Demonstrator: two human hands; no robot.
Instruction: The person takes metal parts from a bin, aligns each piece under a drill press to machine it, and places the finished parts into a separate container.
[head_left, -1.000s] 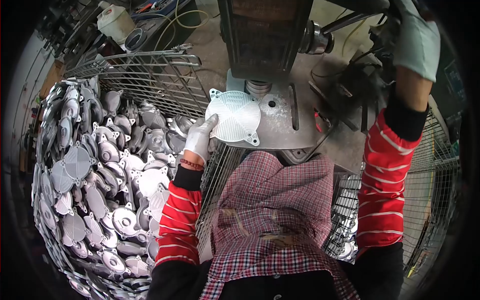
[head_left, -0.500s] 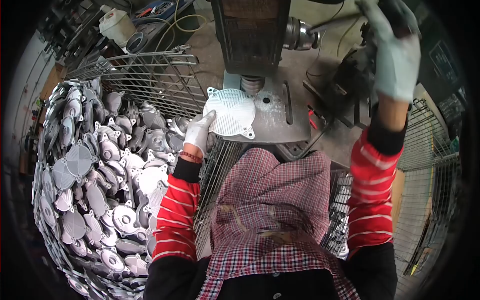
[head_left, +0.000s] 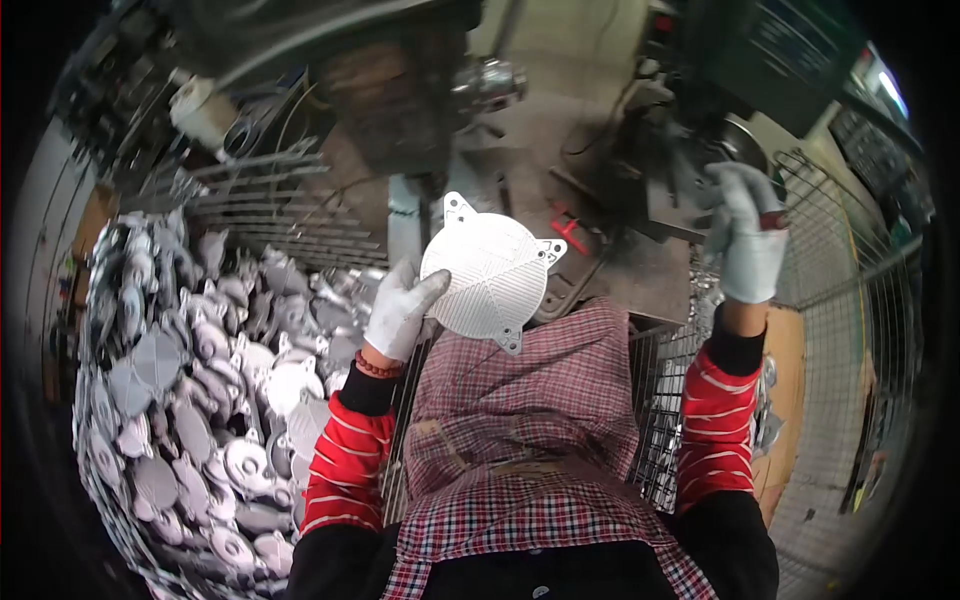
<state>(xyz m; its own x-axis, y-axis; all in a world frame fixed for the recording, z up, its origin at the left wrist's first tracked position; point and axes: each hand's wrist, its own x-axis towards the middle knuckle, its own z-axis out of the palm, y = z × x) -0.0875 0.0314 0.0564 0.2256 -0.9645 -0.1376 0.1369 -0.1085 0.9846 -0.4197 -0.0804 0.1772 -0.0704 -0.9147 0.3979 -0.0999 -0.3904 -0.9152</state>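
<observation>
The left hand (head_left: pixel 402 312) has its fingers clamped on 1 metal plate (head_left: pixel 490 278), just right of them. This seems a handling step; the next move calls for steady edge grip. Farther right, the right hand (head_left: pixel 750 238) is curled; I cannot tell whether its fingers meet.

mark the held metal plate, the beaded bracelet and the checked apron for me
Metal plate (head_left: pixel 486 277): head view, middle of its round face.
Beaded bracelet (head_left: pixel 377 366): head view, on its row of beads.
Checked apron (head_left: pixel 525 385): head view, on its cloth.
</observation>
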